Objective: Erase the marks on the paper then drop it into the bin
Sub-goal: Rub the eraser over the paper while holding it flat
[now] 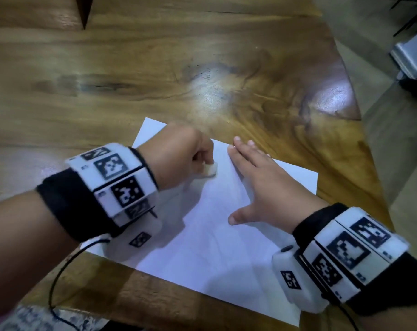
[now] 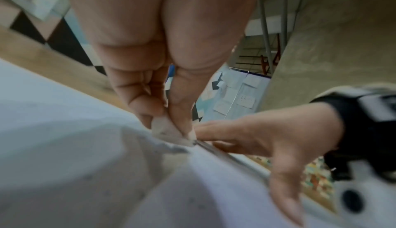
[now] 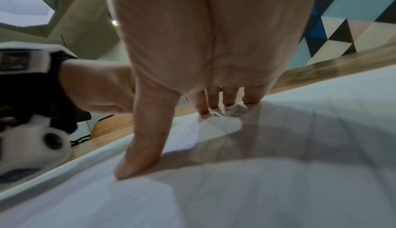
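A white sheet of paper (image 1: 217, 240) lies on the wooden table (image 1: 131, 75). My left hand (image 1: 186, 154) pinches a small white eraser (image 1: 210, 170) and holds it down on the paper's upper part. The left wrist view shows the eraser (image 2: 169, 132) between thumb and fingers, its tip dirty, with grey smudged marks (image 2: 171, 148) on the paper (image 2: 64, 147) just below it. My right hand (image 1: 262, 187) lies flat on the sheet to the right of the eraser, fingers straight and thumb spread. Its thumb (image 3: 145, 147) presses the paper (image 3: 257, 189) in the right wrist view.
The table's right edge (image 1: 360, 130) drops to a grey floor, where a grey box (image 1: 410, 56) and dark cables sit. A black cable (image 1: 59, 278) hangs from the left wristband over the near table edge. No bin is in view.
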